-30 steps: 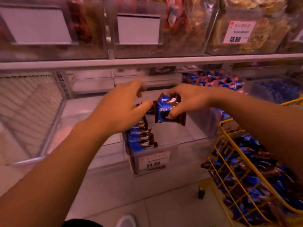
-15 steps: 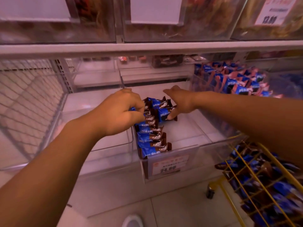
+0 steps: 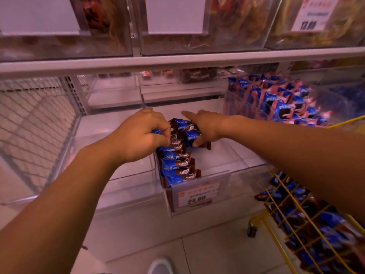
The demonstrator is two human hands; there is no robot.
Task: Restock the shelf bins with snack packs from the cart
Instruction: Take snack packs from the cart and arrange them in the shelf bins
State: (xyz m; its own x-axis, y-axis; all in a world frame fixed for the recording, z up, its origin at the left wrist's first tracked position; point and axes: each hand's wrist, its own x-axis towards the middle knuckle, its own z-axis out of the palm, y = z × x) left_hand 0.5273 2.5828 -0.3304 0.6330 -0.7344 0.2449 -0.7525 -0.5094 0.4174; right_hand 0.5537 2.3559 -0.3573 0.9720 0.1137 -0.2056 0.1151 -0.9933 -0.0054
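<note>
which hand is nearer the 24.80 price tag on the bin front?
Left, narrowly. The left hand grips packs in the row directly behind the price tag. The right hand holds a pack farther back and to the right.

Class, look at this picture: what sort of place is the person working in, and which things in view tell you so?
Most likely a shop's snack aisle. Clear shelf bins carry price tags, one bin holds a row of blue snack packs, and a yellow wire cart of the same packs stands alongside.

Yellow cart cut off at right; upper price tag perhaps blurred
</note>
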